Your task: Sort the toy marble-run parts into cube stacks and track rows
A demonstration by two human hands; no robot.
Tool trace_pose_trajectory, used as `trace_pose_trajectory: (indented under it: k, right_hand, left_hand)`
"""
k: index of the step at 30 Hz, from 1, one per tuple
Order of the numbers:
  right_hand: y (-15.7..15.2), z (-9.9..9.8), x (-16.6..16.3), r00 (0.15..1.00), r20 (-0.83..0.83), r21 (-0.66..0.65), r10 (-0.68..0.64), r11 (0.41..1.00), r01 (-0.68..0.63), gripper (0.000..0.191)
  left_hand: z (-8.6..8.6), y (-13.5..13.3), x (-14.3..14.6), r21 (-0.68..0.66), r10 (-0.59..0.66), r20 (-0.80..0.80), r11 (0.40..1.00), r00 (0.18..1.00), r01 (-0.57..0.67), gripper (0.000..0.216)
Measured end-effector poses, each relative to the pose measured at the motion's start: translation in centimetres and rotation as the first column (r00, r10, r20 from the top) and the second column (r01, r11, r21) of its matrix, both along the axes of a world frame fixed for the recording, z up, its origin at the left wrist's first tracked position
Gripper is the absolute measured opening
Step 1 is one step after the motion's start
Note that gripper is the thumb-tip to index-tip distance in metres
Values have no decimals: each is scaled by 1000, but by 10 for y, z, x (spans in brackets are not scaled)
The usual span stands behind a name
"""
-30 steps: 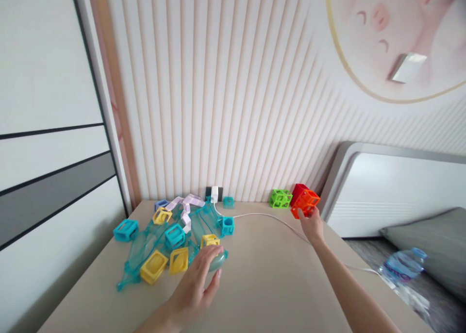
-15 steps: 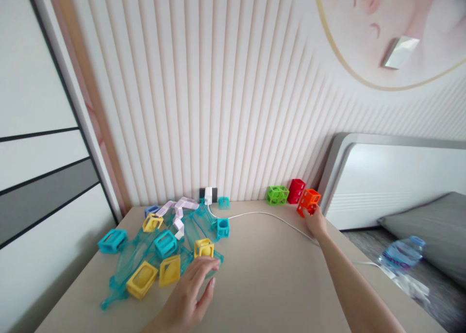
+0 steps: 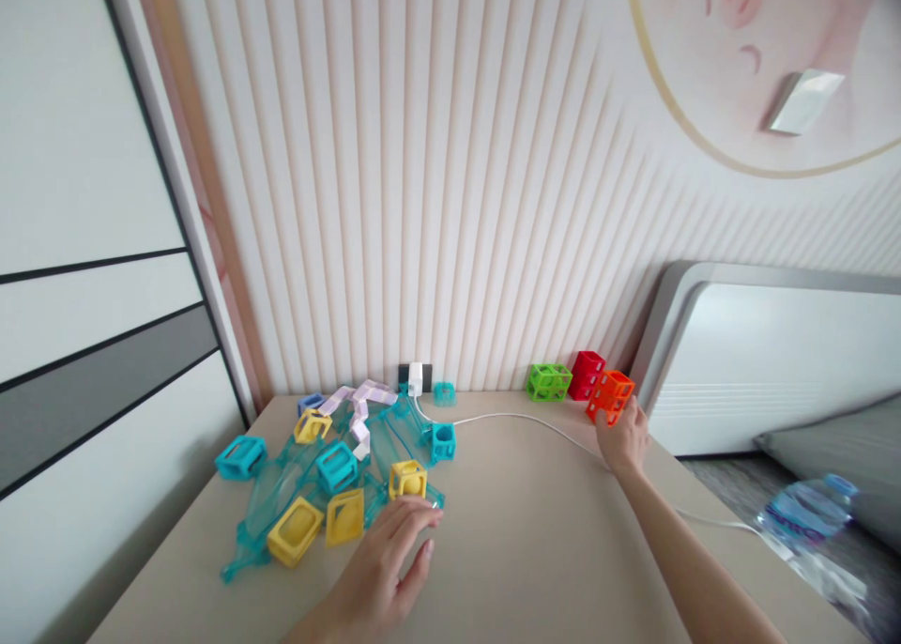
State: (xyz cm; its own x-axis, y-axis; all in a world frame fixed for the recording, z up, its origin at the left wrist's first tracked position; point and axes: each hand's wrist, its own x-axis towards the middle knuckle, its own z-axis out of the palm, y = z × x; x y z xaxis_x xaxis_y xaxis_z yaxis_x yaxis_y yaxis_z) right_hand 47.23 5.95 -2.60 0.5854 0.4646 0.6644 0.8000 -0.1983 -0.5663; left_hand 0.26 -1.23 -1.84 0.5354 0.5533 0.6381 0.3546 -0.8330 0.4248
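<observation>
My right hand reaches to the back right of the beige table and grips an orange open-frame cube. That cube rests tilted against a red cube, with a green cube just left of it by the wall. My left hand lies low in front, fingers stretched out flat, fingertips touching the edge of a pile of clear teal track pieces. A yellow cube sits right beyond those fingertips.
The pile holds several yellow and teal frame blocks plus a lilac zigzag piece. A white cable runs from a wall plug across the table to the right. A water bottle lies beyond the table's right edge, by a grey-framed bed.
My right hand has set the orange cube down lower beside the red cube, still holding it. My left hand has drawn slightly back along the pile's edge. The camera has swayed.
</observation>
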Motion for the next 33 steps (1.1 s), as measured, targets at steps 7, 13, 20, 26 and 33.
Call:
trace_pose_trajectory:
  k: [7,13,20,26,33]
  right_hand:
    - [-14,23,-159,795,315,-84,519,849,-522,30]
    - [-40,29,-301,634,234,-141,737,671,-728,20]
    - [-57,4,-310,546,158,-279,823,568,-774,33]
    - [-52,-1,-293,500,44,-379,865,478,-793,36]
    - [-47,-8,-291,492,68,-300,868,488,-819,34]
  left_hand:
    - [11,4,-6,59,87,-65,995,994,-83,34]
    - [16,22,-19,95,295,-58,953,954,-288,31]
    - [14,23,-18,89,421,-236,907,876,-411,37]
    - [11,20,-15,84,436,-329,897,837,-434,38]
    - [9,22,-17,105,431,-318,901,845,-420,54]
